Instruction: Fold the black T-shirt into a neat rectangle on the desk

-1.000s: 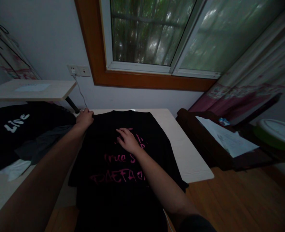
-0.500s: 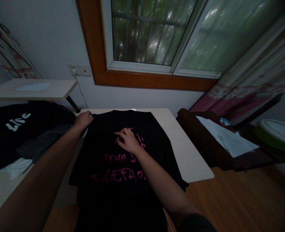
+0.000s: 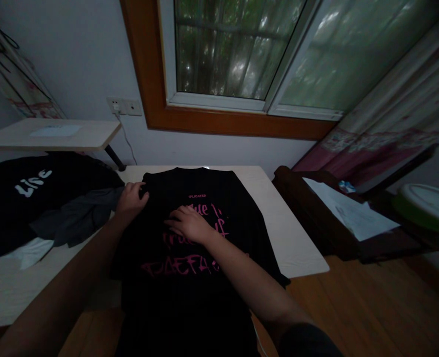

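Note:
A black T-shirt (image 3: 204, 292) with pink lettering is spread over a pale table (image 3: 293, 238), its lower part hanging past the near edge. At the shirt's upper left edge rests my left hand (image 3: 132, 201), fingers apart and lightly bent on the cloth. My right hand (image 3: 191, 225) lies palm down on the printed middle, fingers stretched out, covering part of the lettering. Neither hand shows a grip on the fabric.
Dark clothes (image 3: 74, 218), one with white lettering, lie heaped at left beneath a raised shelf (image 3: 100, 136). A dark wooden piece of furniture (image 3: 297, 198) with paper sheets (image 3: 349, 208) stands at right. A window (image 3: 222, 64) and a plugged-in cable (image 3: 128, 136) are behind.
My left hand has let go of the shirt's upper left corner and moved slightly down along the edge. My right hand has slid a little down and left across the print.

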{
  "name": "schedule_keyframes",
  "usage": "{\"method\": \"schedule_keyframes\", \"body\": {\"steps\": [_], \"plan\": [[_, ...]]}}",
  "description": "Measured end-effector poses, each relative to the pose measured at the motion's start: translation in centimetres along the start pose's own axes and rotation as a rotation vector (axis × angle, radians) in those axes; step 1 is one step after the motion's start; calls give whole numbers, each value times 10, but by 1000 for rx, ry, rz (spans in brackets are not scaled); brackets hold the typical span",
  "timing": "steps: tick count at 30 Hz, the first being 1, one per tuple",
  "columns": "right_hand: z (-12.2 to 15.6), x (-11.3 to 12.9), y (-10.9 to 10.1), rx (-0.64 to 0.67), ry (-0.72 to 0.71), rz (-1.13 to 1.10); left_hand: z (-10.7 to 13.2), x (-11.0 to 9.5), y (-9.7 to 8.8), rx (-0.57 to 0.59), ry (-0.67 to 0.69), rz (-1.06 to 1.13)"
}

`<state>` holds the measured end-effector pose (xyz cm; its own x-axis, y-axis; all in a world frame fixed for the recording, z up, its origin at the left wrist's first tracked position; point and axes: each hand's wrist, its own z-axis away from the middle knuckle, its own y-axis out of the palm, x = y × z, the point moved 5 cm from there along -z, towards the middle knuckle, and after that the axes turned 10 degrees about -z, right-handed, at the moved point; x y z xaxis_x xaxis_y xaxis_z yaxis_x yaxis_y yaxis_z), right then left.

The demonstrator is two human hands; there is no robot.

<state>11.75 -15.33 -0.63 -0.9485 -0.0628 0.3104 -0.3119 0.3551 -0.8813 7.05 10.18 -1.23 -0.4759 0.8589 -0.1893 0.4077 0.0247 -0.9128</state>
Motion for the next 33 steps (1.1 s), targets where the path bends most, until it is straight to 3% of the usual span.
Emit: {"method": "schedule_keyframes", "body": {"steps": [8,14,23,29,33], "plan": [[-3,3,-1,-65,29,17,73,12,-23,104,6,10],[-1,6,-2,-98,12,36,97,29,-26,255,54,144],[-1,15,0,-29,-85,-27,95,34,-28,373,218,97],[-1,-2,-5,-137,170,-34,74,6,-37,319,319,-9],[-1,-14,-3,-190,323,-31,47,-30,-22,286,367,23]]}}
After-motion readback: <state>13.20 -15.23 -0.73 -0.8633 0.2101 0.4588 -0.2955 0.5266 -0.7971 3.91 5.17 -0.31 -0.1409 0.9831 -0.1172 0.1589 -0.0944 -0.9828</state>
